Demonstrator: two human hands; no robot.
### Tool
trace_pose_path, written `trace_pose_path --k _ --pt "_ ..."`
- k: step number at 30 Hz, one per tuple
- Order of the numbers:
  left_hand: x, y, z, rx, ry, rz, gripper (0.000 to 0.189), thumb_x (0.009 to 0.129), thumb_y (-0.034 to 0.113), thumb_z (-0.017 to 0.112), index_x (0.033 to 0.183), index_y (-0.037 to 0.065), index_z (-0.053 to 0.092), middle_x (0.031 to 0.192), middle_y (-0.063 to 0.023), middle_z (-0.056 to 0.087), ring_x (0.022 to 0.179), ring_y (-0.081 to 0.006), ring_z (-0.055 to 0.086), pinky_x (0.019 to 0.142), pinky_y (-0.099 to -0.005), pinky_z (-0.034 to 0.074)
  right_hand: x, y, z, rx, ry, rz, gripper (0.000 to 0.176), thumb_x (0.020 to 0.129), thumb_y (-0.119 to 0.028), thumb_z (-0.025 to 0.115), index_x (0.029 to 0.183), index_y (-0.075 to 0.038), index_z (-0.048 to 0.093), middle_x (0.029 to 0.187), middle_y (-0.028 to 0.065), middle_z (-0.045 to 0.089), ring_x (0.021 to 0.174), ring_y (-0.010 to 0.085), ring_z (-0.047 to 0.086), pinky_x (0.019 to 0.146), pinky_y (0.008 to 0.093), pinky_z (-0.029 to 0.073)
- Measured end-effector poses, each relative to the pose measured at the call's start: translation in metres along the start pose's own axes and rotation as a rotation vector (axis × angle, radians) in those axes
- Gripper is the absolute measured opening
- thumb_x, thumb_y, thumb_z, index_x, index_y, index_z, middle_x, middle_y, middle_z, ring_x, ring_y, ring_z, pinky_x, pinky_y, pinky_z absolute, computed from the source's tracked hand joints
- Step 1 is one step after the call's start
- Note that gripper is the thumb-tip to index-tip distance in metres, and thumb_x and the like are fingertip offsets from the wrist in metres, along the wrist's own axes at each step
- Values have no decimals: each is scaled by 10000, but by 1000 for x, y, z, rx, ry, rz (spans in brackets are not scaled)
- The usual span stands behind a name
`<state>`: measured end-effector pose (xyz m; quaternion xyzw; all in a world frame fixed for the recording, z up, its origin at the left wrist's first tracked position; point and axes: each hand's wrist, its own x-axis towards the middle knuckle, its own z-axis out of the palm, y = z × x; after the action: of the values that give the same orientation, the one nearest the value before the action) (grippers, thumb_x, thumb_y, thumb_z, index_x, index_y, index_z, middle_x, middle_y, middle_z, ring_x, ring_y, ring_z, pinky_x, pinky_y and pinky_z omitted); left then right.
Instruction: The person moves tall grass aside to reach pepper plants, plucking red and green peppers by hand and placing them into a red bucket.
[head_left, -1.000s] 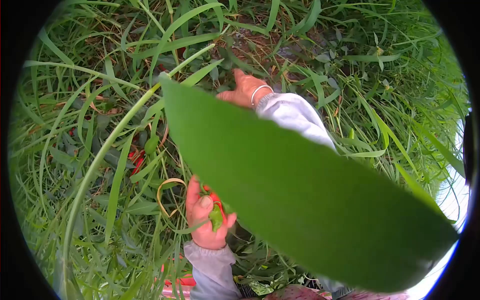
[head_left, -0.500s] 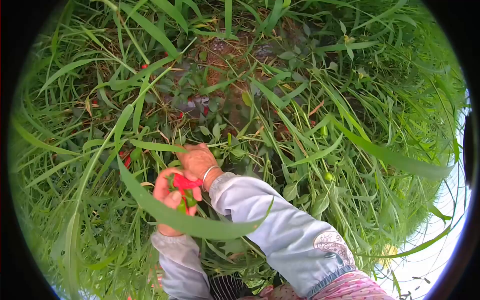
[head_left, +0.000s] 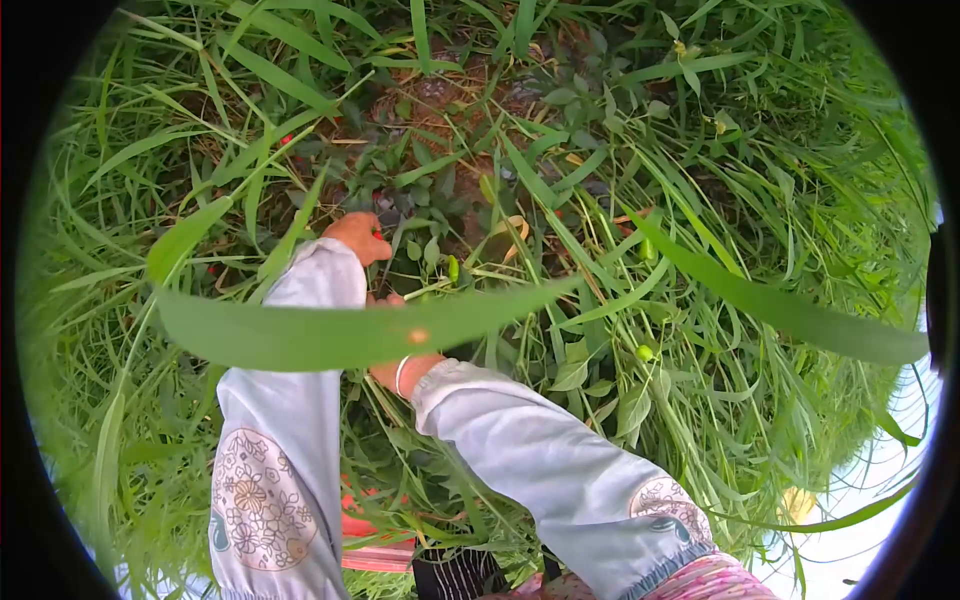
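My left hand (head_left: 360,238) reaches into the plants at the centre left. Its fingers are closed round a small red thing, probably a pepper (head_left: 377,234), of which only a bit shows. Below it and a little to the right, my right hand (head_left: 400,374), with a silver bangle at the wrist, is among the stems. A broad grass blade crosses in front of it and hides most of its fingers. A green pepper (head_left: 453,269) hangs just to the right of both hands.
Tall grass (head_left: 790,310) surrounds the low plants. Another green pepper (head_left: 647,248) and a small round green one (head_left: 644,352) are at the right. A red spot (head_left: 287,139) shows at the upper left. A red container (head_left: 378,556) stands at the bottom, partly behind leaves.
My left hand has moved up and forward into the plants; the red and green peppers it held no longer show. My right hand has shifted slightly down. The red container has come into view.
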<state>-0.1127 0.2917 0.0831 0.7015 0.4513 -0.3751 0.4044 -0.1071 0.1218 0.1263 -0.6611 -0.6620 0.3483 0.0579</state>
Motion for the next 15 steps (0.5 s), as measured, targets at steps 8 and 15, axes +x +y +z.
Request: trace_pose_path --k 8,15 --pt "-12 -3 -20 -113 -140 -40 488 679 234 663 1114 44 548 833 -98 617 596 -183 604 528 -333 486 -5 1 -7 -11 108 -94 349 845 -175 439 1098 0 605 1257 211 493 1203 343 419 1057 462 220" --pt "18 -43 0 -82 18 153 422 694 217 630 1072 55 541 759 -77 587 576 -179 575 464 -312 454 -20 13 -26 322 187 -123 302 761 -82 505 1044 -30 600 1227 134 517 1239 289 408 1057 421 282"
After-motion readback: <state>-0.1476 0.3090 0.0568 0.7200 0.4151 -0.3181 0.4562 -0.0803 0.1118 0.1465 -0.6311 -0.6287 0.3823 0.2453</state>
